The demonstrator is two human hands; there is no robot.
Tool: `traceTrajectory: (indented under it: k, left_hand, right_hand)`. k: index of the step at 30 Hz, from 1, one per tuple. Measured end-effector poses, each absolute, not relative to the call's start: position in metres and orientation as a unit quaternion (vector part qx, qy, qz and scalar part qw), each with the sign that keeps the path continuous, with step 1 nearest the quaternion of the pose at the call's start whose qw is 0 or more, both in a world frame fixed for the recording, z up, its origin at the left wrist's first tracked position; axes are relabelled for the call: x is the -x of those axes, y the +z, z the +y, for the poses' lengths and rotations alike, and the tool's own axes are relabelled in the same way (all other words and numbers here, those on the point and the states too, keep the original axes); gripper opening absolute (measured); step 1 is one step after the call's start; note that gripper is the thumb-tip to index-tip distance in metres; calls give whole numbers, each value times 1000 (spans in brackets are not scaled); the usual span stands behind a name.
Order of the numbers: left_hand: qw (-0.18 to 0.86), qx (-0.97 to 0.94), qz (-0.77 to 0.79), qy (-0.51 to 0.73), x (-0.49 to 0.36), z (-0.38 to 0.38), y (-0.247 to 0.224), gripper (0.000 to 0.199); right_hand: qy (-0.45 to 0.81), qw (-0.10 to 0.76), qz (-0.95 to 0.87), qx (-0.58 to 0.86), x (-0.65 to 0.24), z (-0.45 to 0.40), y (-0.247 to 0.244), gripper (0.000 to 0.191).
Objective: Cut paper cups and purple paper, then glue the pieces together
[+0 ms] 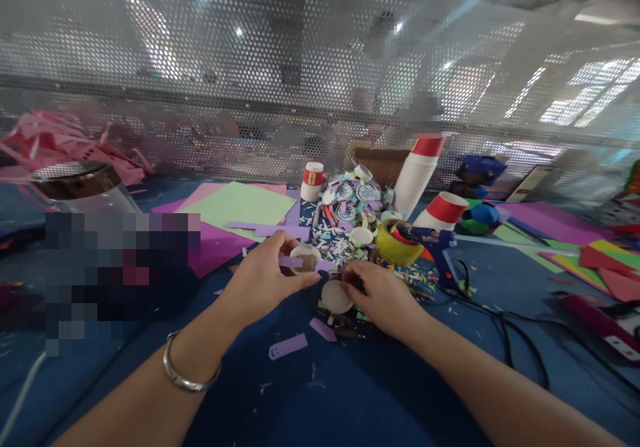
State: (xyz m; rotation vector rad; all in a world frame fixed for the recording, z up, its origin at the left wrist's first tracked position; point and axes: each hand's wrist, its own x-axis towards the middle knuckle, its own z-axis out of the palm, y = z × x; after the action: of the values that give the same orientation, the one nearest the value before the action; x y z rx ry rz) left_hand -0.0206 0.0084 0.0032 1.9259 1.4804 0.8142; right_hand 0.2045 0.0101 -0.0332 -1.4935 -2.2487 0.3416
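My left hand [270, 274] is closed around a round white disc [303, 255], a purple paper strip [327, 265] lying across it and sticking out to the right. Close beside it, my right hand [377, 294] has its fingers curled together near the strip's right end; what they pinch is hidden. Another white disc [337, 297] lies by the right fingertips, partly covered by them. Below the hands on the blue table are a purple strip with a small cut-out pattern [289, 346] and a shorter purple piece [323, 330].
A pile of decorated discs [350, 197] stands amid paper scraps. Right of it are stacked white cups [415, 177], a yellow tape roll [397, 244] and a blue glue gun [440, 250] with a black cable. Coloured sheets [235, 207] lie left; a perforated metal screen [265, 67] rises behind.
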Motion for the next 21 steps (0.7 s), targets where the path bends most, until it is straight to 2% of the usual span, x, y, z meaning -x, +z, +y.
traceTrajectory:
  k: [5, 9, 14, 18, 21]
  left_hand:
    - [355, -675, 551, 338, 21, 12, 1, 45]
    - [313, -678, 576, 332, 22, 14, 2, 45]
    - [289, -695, 561, 346, 23, 12, 2, 44]
    - [283, -696, 555, 357, 22, 11, 3, 40]
    - [280, -699, 549, 363, 21, 10, 3, 39]
  right_hand:
    - [63, 277, -802, 526, -209, 4, -29, 8]
    - [-13, 317, -850, 421, -209, -5, -26, 10]
    - [4, 260, -926, 274, -212, -17, -21, 11]
    - [27, 257, -939, 224, -213, -26, -15, 15]
    - [41, 178, -963, 198, -210, -31, -13, 14]
